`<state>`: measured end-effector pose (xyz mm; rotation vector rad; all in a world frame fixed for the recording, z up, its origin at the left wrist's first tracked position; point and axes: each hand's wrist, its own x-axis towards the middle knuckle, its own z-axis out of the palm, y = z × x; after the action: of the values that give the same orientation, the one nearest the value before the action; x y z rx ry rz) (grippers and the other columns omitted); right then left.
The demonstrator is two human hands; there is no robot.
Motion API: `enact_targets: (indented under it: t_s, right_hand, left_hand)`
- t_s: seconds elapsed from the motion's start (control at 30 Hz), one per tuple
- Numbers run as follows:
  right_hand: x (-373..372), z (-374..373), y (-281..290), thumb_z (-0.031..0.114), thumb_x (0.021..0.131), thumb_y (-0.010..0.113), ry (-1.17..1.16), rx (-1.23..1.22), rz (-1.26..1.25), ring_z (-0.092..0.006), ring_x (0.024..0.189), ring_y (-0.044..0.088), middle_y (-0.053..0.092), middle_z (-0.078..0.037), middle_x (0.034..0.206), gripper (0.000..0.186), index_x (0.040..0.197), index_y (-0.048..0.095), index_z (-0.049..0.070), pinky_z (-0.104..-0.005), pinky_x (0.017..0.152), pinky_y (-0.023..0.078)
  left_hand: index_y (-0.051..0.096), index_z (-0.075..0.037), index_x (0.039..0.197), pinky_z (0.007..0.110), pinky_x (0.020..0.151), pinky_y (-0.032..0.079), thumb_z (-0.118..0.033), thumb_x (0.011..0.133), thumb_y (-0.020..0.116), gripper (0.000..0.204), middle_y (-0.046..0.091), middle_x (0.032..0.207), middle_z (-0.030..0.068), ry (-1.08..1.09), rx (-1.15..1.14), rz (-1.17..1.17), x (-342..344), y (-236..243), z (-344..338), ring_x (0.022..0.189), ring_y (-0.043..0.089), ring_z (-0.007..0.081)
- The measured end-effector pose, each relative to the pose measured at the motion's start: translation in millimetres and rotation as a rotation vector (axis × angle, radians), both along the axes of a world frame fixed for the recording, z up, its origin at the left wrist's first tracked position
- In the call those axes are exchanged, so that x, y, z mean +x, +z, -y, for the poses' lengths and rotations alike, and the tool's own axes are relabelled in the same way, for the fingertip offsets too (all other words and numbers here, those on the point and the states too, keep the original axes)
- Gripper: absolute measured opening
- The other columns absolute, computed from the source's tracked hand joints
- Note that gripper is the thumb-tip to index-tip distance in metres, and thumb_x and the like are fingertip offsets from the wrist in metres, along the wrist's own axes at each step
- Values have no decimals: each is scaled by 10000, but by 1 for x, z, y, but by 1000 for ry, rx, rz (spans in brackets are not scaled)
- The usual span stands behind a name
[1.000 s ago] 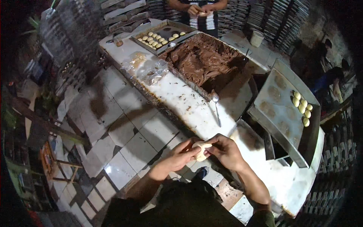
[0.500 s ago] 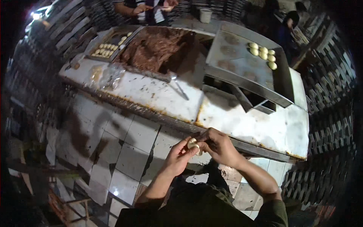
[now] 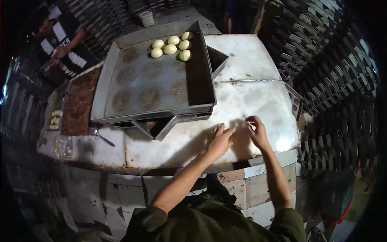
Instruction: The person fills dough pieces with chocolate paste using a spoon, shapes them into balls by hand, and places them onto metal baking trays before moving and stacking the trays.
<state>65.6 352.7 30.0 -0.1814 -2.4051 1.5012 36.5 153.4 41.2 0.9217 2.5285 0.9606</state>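
Observation:
My left hand (image 3: 220, 142) is over the white tabletop (image 3: 258, 99), its fingers stretched out and apart. To its right my right hand (image 3: 257, 133) hovers over the same table, fingers bent, with a gap between thumb and forefinger. Nothing shows in either hand, though the palms are hidden. Several round, pale yellow dough balls (image 3: 170, 49) sit in the far right part of a large metal tray (image 3: 135, 86), to the left of my hands. Dark round marks stain its bottom.
More metal trays (image 3: 161, 128) lie crosswise under the large one. Further left are a trough of brown filling (image 3: 80, 103), a utensil (image 3: 106, 140), a plastic bag (image 3: 63, 147) and a small tray of dough pieces (image 3: 55, 120). Another person (image 3: 60, 42) stands at the far left.
My view has swung right. My hands, which held a pale piece of dough together in front of the table, have moved apart over the tabletop. That dough no longer shows.

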Motion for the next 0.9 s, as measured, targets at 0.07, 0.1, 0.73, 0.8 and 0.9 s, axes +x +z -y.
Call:
enact_targets:
  t_s: [0.07,0.1,0.73,0.8,0.9]
  right_hand:
    - [-24,47,29,32,746,553,-48,-253,181,-316,794,580,577,-159,883,245,988,558,0,-365,761,464]
    - [-26,69,1,59,762,534,6,41,61,-329,787,579,582,-159,853,259,1012,554,-6,-388,766,466]
    - [81,73,-9,112,728,624,392,851,619,-390,905,519,535,-191,952,400,1090,483,16,-407,779,468]
    - [10,165,143,152,802,597,519,155,756,-240,968,582,600,-134,989,251,1019,577,27,-342,714,509]
    - [-65,239,226,-87,660,660,536,434,278,-197,878,574,560,-102,1017,397,1028,564,29,-292,740,475]
  left_hand:
    - [361,-198,1347,401,1040,282,-161,776,654,643,248,1421,176,20,115,-7,8,26,16,1302,265,340]
    - [352,-179,1350,393,1046,269,-159,771,661,657,281,1408,160,52,206,22,15,35,28,1301,278,316]
    - [587,-131,1160,362,970,389,-189,842,597,324,471,1283,117,-391,442,417,-11,65,271,1179,454,259]
    - [599,-165,1150,368,964,391,-194,841,598,311,454,1297,119,-407,448,481,-19,67,297,1174,459,264]
    - [594,-195,1157,382,951,394,-195,843,596,314,446,1299,132,-503,488,583,-37,97,318,1180,447,280]
